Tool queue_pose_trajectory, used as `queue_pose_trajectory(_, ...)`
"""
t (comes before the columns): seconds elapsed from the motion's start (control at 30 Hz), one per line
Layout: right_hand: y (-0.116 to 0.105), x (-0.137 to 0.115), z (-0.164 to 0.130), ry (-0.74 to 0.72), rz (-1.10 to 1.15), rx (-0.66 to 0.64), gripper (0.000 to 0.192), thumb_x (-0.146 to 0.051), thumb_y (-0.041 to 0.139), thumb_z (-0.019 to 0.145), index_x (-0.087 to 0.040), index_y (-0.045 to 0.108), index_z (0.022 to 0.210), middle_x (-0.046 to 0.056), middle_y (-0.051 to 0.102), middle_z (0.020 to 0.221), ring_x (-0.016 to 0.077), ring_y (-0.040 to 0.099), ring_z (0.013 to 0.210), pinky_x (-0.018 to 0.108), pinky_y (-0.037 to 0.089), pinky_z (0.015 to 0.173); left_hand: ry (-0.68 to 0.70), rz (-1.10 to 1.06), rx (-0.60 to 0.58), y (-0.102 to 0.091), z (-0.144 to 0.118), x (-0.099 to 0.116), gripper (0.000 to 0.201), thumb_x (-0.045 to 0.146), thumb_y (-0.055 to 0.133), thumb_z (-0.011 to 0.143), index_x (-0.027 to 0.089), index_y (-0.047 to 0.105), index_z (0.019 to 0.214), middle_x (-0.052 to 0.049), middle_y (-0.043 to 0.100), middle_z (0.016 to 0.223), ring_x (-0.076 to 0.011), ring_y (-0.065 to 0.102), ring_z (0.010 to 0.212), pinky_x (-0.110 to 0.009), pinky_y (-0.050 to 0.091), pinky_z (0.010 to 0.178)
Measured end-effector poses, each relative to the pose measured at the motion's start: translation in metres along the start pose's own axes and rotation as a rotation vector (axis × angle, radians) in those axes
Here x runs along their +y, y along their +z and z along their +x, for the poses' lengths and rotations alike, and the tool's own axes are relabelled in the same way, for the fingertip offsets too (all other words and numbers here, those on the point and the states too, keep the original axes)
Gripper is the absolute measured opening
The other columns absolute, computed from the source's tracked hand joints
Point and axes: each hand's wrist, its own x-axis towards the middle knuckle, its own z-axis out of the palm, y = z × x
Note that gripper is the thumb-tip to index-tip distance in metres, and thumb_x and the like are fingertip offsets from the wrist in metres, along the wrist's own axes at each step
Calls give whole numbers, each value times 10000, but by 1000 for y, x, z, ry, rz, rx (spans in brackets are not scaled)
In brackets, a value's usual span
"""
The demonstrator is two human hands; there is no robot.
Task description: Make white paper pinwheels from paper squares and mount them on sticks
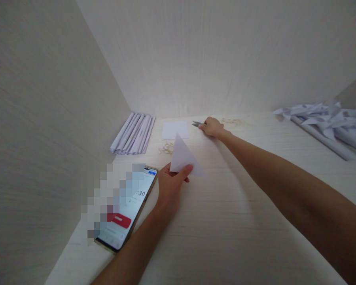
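Upright, paper triangle [182,158] apex up in left grip [169,186], right grip [212,127] closed on scissors [197,124]

One phone [127,209], two hands [169,186]

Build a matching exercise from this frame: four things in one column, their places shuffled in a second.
Things:
1. folded paper triangle
2. small snips
3. phone
4. rolled paper sheets

Places:
A. against the left wall, far end
B. pinched in the left hand
C. under the right hand, blades poking out
D. flat on the desk, near left

Pairs: 1-B, 2-C, 3-D, 4-A
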Motion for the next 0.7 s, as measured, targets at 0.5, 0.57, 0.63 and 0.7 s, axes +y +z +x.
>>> queue_pose_trajectory(0.5, -51, 11, -90, -143, 929, 24, 154, -266, 370, 815, -225, 261, 714, -96, 406, 441, 62, 318, 351, 180, 239, 376, -102, -269, 77, 6, -2, 12, 201, 58, 681, 457, 143, 581, 609, 12, 629, 619, -98, 590, 656, -188, 479, 653)
queue_pose_trajectory(0.57, -57, 15, -120, -89, 1116, -10, 169, -324, 404, 798, -227, 284, 729, -104, 388, 442, 52, 257, 336, 171, 169, 353, -116, -263, 89, 7, -3, 12, 180, 60, 670, 474, 145, 584, 607, 10, 635, 632, -94, 590, 643, -187, 479, 653)
queue_pose_trajectory(0.63, -61, 19, -145, -31, 1260, -50, 168, -368, 416, 789, -219, 344, 760, -95, 373, 460, 49, 224, 345, 181, 138, 350, -138, -236, 74, 7, -5, 12, 157, 71, 667, 481, 140, 592, 601, 8, 638, 630, -94, 587, 621, -188, 479, 638)
queue_pose_trajectory(0.7, -63, 23, -166, -12, 1377, -149, 243, -424, 358, 801, -193, 433, 792, -73, 353, 483, 53, 211, 363, 198, 142, 356, -154, -194, 16, 8, -8, 12, 147, 96, 670, 489, 129, 610, 619, -6, 648, 642, -109, 591, 629, -201, 478, 628)
